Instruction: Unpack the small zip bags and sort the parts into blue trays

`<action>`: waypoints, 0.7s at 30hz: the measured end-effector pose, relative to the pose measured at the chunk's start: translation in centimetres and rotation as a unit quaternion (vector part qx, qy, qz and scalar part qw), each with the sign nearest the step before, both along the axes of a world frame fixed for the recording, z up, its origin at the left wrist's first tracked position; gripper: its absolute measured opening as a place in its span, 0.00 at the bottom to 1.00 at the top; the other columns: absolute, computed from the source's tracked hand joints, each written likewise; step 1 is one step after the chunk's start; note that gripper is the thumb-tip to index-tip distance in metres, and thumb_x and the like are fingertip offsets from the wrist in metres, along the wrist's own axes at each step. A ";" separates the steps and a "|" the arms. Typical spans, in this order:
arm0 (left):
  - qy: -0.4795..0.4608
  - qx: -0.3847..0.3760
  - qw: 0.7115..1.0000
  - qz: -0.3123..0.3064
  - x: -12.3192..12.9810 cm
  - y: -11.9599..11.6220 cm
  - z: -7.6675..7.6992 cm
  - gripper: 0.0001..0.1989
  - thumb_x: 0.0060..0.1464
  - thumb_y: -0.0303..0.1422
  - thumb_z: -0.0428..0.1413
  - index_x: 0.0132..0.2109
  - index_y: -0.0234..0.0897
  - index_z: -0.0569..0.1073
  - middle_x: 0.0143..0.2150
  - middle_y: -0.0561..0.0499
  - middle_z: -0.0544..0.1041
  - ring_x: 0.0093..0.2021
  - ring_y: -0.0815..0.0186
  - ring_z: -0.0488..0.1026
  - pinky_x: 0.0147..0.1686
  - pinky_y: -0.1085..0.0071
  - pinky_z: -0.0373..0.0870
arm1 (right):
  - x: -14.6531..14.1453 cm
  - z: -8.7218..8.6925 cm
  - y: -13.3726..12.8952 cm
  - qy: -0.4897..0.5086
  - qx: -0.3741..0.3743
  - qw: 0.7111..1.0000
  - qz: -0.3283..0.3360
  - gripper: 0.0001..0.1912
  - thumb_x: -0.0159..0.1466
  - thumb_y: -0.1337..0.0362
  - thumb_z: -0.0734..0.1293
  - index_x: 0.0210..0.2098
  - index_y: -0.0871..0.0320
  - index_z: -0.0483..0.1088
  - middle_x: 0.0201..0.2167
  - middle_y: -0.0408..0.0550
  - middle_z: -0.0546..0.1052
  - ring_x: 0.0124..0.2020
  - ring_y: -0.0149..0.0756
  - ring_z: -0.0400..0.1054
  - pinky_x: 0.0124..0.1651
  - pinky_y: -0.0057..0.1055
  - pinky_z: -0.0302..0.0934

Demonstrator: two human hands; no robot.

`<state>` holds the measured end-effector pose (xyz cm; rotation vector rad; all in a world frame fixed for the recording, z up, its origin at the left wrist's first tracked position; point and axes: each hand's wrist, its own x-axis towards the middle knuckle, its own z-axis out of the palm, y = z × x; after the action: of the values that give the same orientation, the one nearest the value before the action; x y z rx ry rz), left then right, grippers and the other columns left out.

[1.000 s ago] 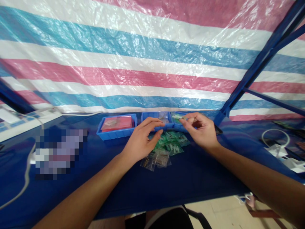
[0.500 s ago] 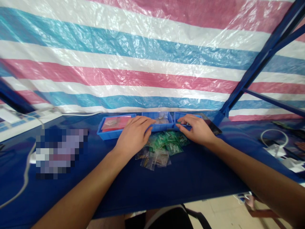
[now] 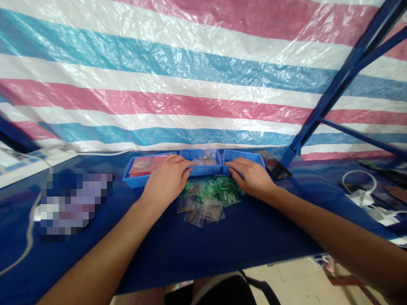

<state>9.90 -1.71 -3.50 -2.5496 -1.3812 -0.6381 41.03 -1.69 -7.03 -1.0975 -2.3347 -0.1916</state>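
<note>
My left hand reaches over the right end of the left blue bin, its thumb and fingertips close together at the front left corner of the middle blue bin. At the front wall of the right blue bin, my right hand has its fingers over the rim and its thumb in front. Red packets lie in the left bin, clear bags in the middle one. Several green bags and clear bags with brass-coloured parts are piled between my forearms.
A dark phone lies right of the bins. At the left are a pixelated item and a white cable. A white cable loop and another person's hand are at the far right. Striped sheeting hangs behind.
The middle and right bins have shifted slightly left, narrowing the gap beside the left bin. Both hands have moved left with them, and my left thumb has come nearer its fingers.
</note>
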 end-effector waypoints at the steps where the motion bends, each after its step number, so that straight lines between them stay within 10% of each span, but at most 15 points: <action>1: 0.007 -0.001 1.000 0.006 -0.1 0.0 0.1 0.16 0.71 0.32 0.53 0.56 0.37 0.84 0.51 0.42 0.84 0.55 0.48 0.78 0.60 0.51 0.74 | -0.1 0.0 0.0 -0.008 0.002 1.000 0.001 0.18 0.77 0.67 0.62 0.62 0.60 0.78 0.53 0.57 0.85 0.55 0.51 0.80 0.62 0.47 0.73; 15: 0.054 -0.003 0.998 0.044 0.2 -0.9 0.7 0.18 0.73 0.32 0.52 0.58 0.40 0.84 0.49 0.44 0.84 0.53 0.49 0.78 0.57 0.54 0.74 | -0.7 0.3 -0.5 -0.005 0.018 1.000 0.018 0.22 0.79 0.59 0.62 0.68 0.59 0.73 0.60 0.59 0.82 0.60 0.53 0.77 0.69 0.53 0.69; 21: 0.027 0.022 0.997 0.064 1.3 -1.7 0.6 0.17 0.72 0.36 0.54 0.58 0.36 0.83 0.52 0.41 0.84 0.58 0.44 0.76 0.62 0.44 0.71 | -0.7 0.5 -0.7 0.035 0.044 0.994 0.090 0.14 0.74 0.57 0.71 0.56 0.54 0.79 0.61 0.58 0.78 0.65 0.55 0.70 0.70 0.57 0.67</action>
<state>11.15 -3.39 -2.87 -2.4034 -1.4799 -0.5666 40.32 -2.36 -6.54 -0.8333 -2.3225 -0.1844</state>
